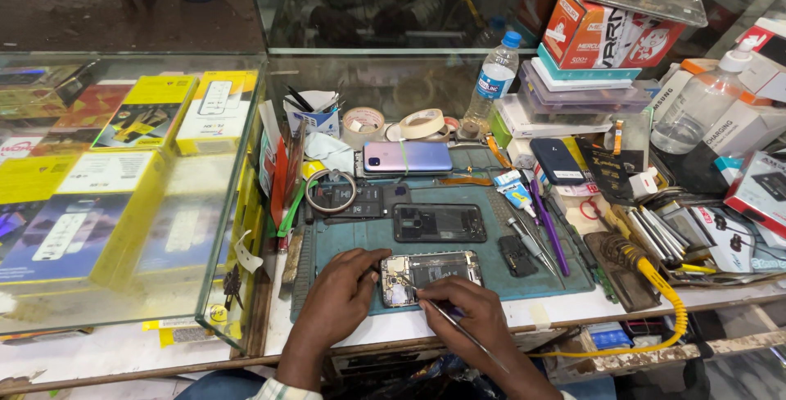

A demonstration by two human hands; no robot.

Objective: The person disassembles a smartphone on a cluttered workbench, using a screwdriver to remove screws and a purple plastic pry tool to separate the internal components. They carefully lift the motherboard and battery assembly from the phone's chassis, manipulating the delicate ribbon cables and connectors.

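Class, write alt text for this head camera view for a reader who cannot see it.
A left hand steadies an opened phone on a teal mat while the right hand probes it with a thin metal tool. Tape rolls, boxes and a water bottle crowd the bench.

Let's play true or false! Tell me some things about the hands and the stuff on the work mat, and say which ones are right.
1. The left hand rests on the opened phone. True.
2. The right hand holds a water bottle. False: it holds a thin metal tool; the bottle stands at the back.
3. A purple phone lies at the mat's far edge. True.
4. The tape rolls sit on the opened phone. False: they sit behind the mat.
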